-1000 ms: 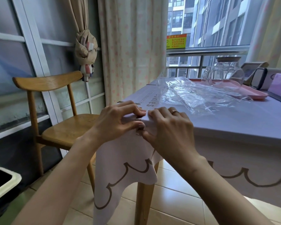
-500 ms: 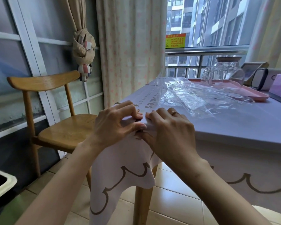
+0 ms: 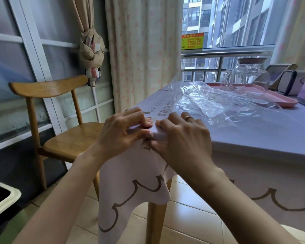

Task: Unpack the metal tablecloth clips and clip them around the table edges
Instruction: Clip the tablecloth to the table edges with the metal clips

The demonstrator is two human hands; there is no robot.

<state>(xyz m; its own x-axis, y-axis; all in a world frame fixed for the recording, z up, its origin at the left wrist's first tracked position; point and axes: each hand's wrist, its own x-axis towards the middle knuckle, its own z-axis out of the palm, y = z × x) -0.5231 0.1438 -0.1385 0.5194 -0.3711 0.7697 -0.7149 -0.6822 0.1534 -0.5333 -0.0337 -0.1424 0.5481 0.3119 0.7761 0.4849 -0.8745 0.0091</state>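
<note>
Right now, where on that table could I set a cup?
Free: the bare tablecloth along the near edge, between the right hand and the plastic wrap. Crowded: the corner under the left hand, and the far side with pink tray and glass jug.

left grip [image 3: 120, 136] and right grip [image 3: 181, 140] crowd the surface [image 3: 257, 136] corner. just beyond them crumpled plastic wrap [image 3: 218, 106] blocks the way, then a pink tray [image 3: 287, 103] with a glass jug [image 3: 250, 76]. right of the right grip the tablecloth [image 3: 130, 182] edge lies bare. a wooden chair [image 3: 67, 140] stands left, across a gap.
</note>
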